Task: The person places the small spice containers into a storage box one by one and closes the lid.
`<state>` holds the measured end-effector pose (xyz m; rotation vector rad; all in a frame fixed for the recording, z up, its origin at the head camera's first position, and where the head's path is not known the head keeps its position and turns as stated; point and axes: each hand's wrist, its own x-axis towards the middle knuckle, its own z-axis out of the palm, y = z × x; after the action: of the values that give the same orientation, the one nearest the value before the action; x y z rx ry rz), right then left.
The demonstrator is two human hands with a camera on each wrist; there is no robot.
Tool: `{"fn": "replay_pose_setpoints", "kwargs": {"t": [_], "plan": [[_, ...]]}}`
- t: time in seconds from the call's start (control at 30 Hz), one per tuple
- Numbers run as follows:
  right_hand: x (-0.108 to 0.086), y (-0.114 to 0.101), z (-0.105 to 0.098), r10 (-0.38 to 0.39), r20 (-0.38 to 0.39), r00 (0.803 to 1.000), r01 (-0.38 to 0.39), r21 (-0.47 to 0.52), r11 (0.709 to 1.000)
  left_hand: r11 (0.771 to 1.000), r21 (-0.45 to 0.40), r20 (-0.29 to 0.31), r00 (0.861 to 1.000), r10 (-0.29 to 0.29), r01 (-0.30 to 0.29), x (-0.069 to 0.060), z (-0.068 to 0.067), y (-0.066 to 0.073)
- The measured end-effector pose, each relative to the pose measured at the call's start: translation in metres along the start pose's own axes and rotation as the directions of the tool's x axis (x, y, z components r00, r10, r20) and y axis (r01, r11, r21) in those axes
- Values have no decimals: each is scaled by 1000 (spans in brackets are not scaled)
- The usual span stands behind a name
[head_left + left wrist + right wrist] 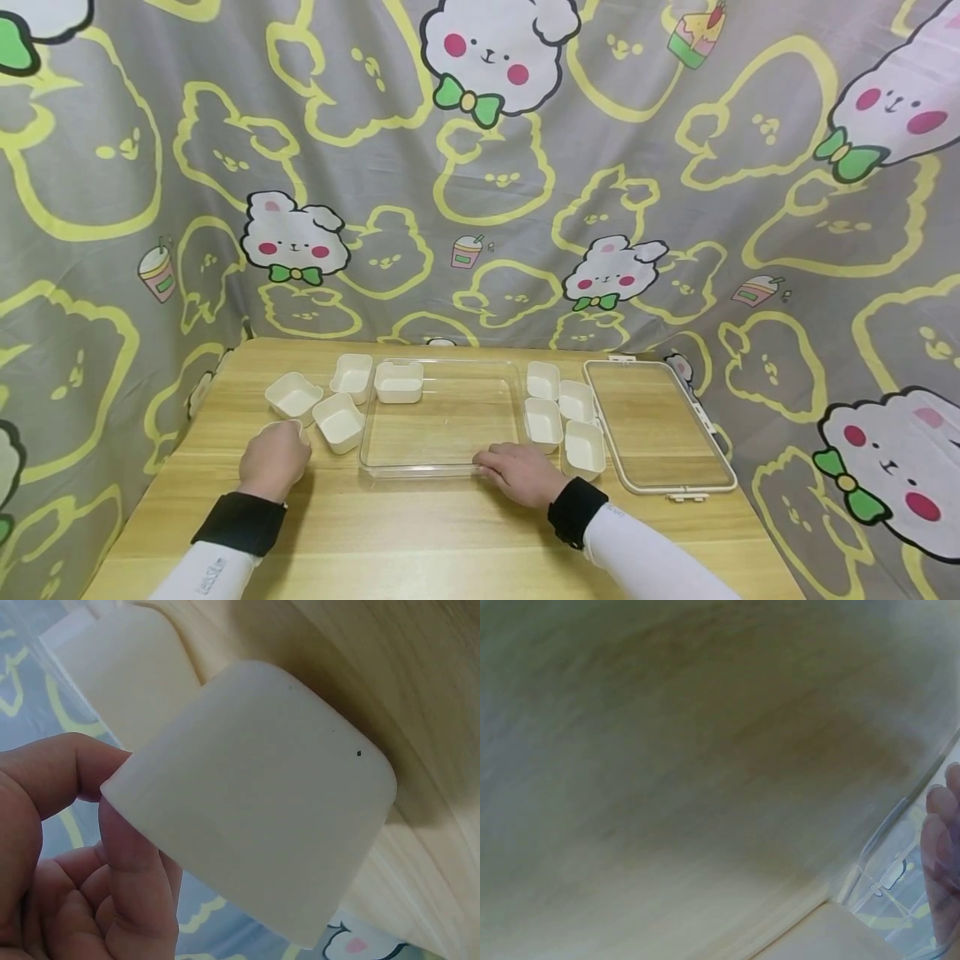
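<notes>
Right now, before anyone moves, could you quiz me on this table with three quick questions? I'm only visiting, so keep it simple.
1. How many small cream cups sit inside the clear tray?
2. True or false: the left hand pinches another cup between thumb and fingers.
3. Which lies farthest right on the table in the head view: a) the clear tray, b) the framed lid, c) the left hand's cup?

Key:
1. One, in the far left corner.
2. True.
3. b.
</notes>
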<state>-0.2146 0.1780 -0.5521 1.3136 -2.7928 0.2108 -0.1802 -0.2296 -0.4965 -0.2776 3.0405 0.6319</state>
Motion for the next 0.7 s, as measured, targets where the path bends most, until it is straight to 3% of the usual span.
{"fn": "replay_pose_setpoints", "kwargs": {"t": [0.2, 0.43, 0.7], "plan": [[0, -1, -1, -6, -4, 1000, 6, 8, 1000, 999, -33, -21, 1000, 1, -1, -7, -10, 7], [2, -2, -3, -4, -4, 1000, 4, 4, 1000, 994, -86, -100, 994, 53, -61, -11, -26, 22], [1, -1, -2, -6, -3, 1000, 6, 9, 1000, 990, -98, -120, 989, 91, -103, -11, -35, 44]]}}
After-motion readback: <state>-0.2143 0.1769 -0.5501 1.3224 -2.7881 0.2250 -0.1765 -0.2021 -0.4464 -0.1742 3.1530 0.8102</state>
